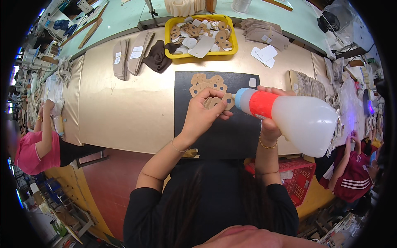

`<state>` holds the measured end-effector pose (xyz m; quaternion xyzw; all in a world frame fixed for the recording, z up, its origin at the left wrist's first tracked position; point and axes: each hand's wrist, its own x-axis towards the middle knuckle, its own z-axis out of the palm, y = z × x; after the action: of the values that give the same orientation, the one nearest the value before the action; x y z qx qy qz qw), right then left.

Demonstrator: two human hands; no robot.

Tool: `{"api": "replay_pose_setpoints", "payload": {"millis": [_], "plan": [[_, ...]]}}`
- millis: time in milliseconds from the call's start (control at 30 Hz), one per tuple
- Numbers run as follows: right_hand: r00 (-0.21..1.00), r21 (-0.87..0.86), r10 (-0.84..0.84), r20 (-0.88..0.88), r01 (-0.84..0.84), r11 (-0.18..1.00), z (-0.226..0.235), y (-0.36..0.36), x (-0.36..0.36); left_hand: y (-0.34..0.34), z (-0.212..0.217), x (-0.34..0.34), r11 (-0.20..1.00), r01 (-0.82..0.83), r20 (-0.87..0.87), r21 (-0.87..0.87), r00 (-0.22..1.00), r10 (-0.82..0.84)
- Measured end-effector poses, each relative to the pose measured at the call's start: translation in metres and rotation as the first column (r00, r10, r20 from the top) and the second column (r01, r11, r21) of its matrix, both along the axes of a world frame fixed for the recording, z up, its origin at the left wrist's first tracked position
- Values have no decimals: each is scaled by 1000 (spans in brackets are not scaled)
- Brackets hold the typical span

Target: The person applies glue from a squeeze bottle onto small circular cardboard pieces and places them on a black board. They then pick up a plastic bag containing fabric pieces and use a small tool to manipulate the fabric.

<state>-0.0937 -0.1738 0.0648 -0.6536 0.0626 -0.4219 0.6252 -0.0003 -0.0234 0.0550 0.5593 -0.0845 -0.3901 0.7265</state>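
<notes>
My right hand [271,127] grips a translucent squeeze bottle [306,122] with a red band, a light blue cap and pale contents. The bottle is tipped nearly level, its nozzle pointing left at a tan piece with a round hole [227,100]. That piece belongs to a fanned row of tan pieces with holes [211,103] pinched in the fingers of my left hand [201,115]. Nozzle and piece look to be touching or very close. Below both hands lies a black board [219,138]; more tan pieces with holes [202,82] are clustered on its far left part.
Behind the board stands a yellow tray [168,38] of loose pieces. Tan fabric bundles [120,60], a dark brown cloth [158,57] and white cards [264,53] lie around it. A red crate [304,177] sits below right. People work at both sides.
</notes>
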Motion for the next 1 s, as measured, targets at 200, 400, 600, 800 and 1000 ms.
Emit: {"api": "replay_pose_setpoints", "payload": {"millis": [200, 400, 600, 800, 1000], "plan": [[990, -74, -115, 79, 121, 990, -2, -4, 4, 2, 2, 1, 999, 35, -51, 15, 998, -35], [984, 26, -132, 117, 129, 991, 2, -7, -9, 0, -3, 6, 998, -11, -167, -64, 986, 0], [994, -92, -27, 101, 37, 995, -6, 4, -12, 0, -6, 4, 1000, -12, -67, -12, 998, 11], [999, -188, -12, 37, 19, 982, -6, 5, -15, 1, -2, 3, 999, -41, -43, -6, 998, 41], [997, 151, 40, 70, -50, 987, -7, 6, -19, 6, -8, 3, 999, -30, -37, -20, 999, 29]]}}
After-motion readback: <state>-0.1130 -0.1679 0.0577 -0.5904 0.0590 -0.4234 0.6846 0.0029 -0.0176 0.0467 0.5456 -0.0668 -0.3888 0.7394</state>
